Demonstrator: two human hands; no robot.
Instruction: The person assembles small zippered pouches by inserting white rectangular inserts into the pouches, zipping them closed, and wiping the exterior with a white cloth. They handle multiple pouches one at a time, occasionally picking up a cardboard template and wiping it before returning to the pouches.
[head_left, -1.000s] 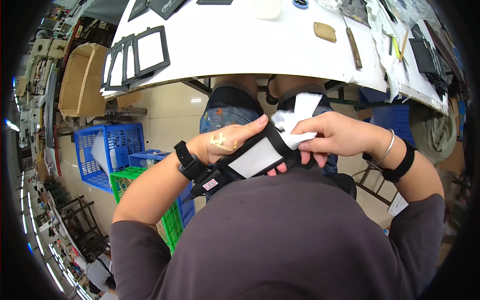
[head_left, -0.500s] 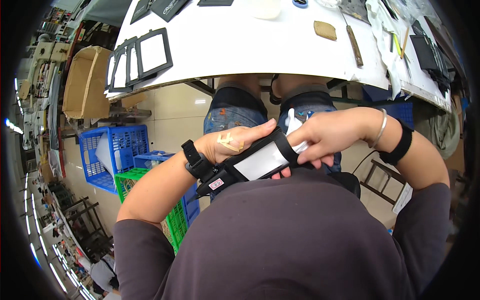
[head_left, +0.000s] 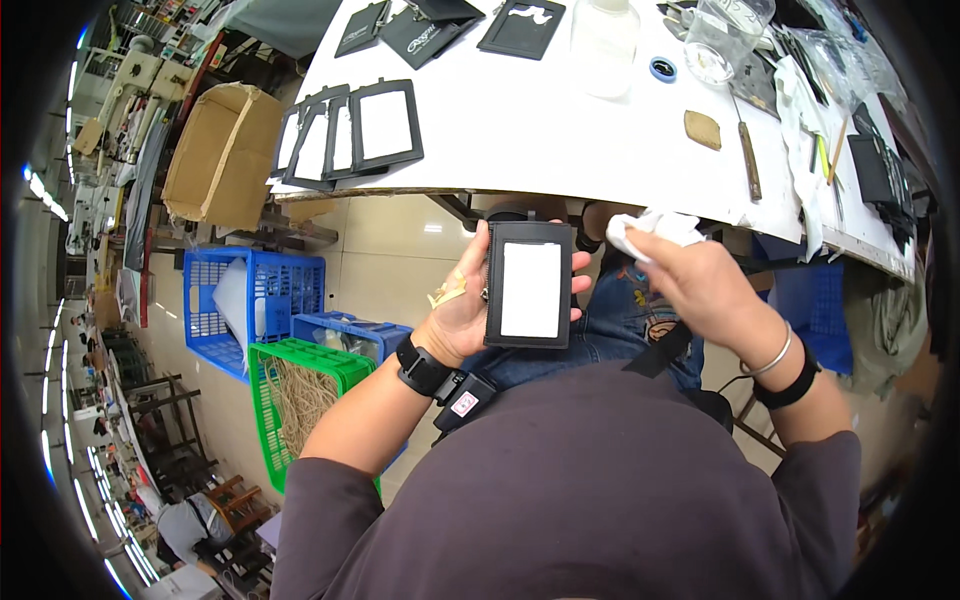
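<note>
My left hand (head_left: 458,305) holds a black card holder (head_left: 498,340) upright over my lap, its thumb along one side and fingertips curled round the other. The holder has a wide black frame about a white window. My right hand (head_left: 700,285) grips a crumpled white cloth (head_left: 655,228) near the table's front edge, apart from the holder. Several similar black card holders (head_left: 388,122) with white windows lie overlapped on the left part of the white table (head_left: 480,150).
More black holders (head_left: 525,28) lie farther back beside a translucent bottle (head_left: 604,50). A brown block (head_left: 702,129) and a wooden-handled tool (head_left: 749,165) rest on the right. Left of me stand a cardboard box (head_left: 222,160), a blue crate (head_left: 270,300) and a green crate (head_left: 268,420).
The card holder has turned from slanted to upright and now faces up in my left hand. My right hand has drawn away from it with the white cloth, towards the table edge.
</note>
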